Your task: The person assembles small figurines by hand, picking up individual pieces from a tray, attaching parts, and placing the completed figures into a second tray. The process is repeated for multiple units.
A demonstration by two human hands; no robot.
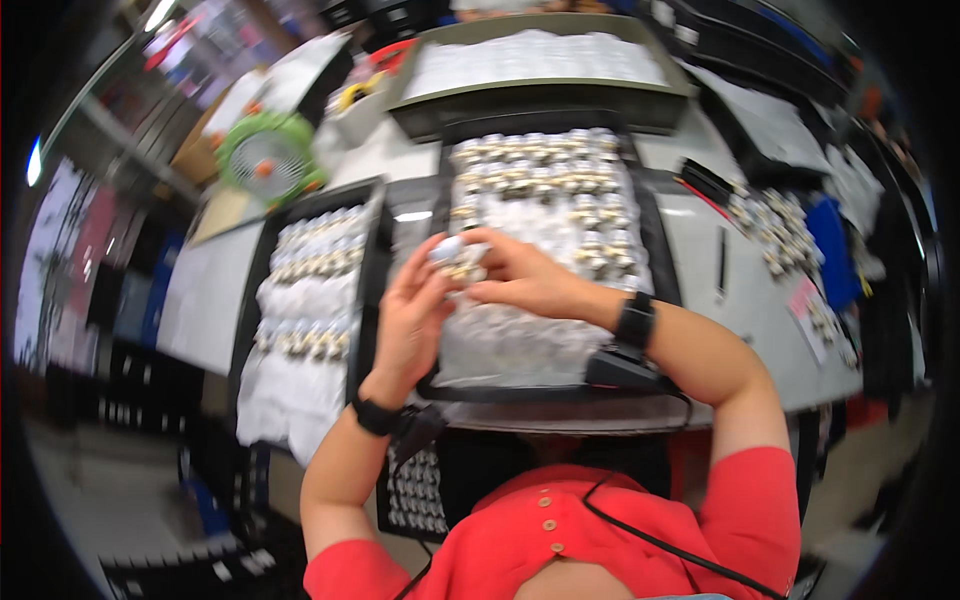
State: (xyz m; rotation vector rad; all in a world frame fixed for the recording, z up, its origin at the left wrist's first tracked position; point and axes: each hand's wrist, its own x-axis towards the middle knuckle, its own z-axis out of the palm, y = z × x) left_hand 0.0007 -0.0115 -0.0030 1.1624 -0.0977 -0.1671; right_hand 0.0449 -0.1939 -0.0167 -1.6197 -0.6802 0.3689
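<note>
Both my hands meet over the middle black tray (663,262), close to its left side. Between their fingertips is a small rounded part (447,251), white with a brassy, metallic lower portion; motion blur hides its finer detail. My left hand (408,308) pinches it from the left, fingers curled. From the other side my right hand (528,278) grips it with thumb and forefinger. Rows of similar white-and-gold parts (540,165) lie on white wrapping in that tray, and more stand along its right side.
At the left, another black tray (372,250) holds rows of like parts. A large olive bin (540,105) stands at the back. The green fan (265,160) is back left. Loose parts (778,230), a black pen (721,262) and a blue bin (832,250) lie right.
</note>
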